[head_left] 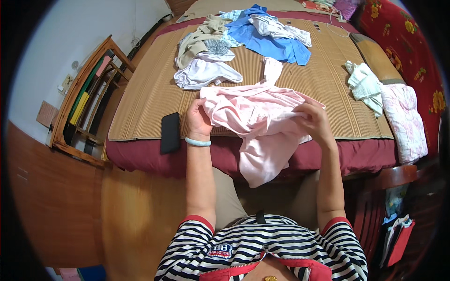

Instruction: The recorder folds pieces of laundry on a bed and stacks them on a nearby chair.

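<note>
A pale pink garment [255, 110] is stretched between my two hands at the near edge of the bed. My left hand [199, 117], with a light bangle at the wrist, grips its left edge. At the other side my right hand [313, 119] pinches the cloth, fingers closed on it. One pink part reaches away over the mat, and another hangs down past the bed's edge toward my lap. Folds hide the garment's exact kind. Left of my left wrist lies a black phone [170, 132].
A woven mat [145, 100] covers the bed. Farther back lie a blue shirt [276, 44], beige clothing [201, 37] and white clothing [206, 72]. At the right are a pale green cloth [365, 86] and a folded pink-white garment [405, 119]. A wooden frame [84, 100] stands left.
</note>
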A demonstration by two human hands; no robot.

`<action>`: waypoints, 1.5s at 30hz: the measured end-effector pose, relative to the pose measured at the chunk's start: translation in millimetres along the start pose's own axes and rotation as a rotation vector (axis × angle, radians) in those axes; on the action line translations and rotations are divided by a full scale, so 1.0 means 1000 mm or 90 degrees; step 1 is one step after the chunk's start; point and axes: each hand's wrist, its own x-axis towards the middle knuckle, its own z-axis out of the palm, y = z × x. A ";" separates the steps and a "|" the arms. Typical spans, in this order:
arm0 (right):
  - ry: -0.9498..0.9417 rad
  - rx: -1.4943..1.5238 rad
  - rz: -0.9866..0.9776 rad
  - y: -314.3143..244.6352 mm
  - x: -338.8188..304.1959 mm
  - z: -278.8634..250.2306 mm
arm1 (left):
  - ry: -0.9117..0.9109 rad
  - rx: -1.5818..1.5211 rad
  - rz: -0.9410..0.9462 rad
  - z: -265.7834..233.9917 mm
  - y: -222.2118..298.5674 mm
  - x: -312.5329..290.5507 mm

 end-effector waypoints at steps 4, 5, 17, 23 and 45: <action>-0.243 0.446 0.003 -0.010 -0.008 -0.017 | -0.125 0.005 -0.040 0.003 0.008 -0.007; -0.280 0.412 -0.023 -0.012 -0.007 -0.017 | -0.121 0.006 -0.038 0.003 0.006 -0.007; -0.263 0.362 0.089 -0.011 -0.009 -0.015 | -0.239 0.228 -0.089 0.037 -0.010 -0.023; -0.110 0.114 0.066 -0.011 -0.004 0.009 | -0.318 0.272 -0.167 0.040 -0.024 -0.023; 0.003 0.252 0.090 -0.005 -0.003 0.051 | -0.372 0.282 -0.289 0.070 -0.059 -0.040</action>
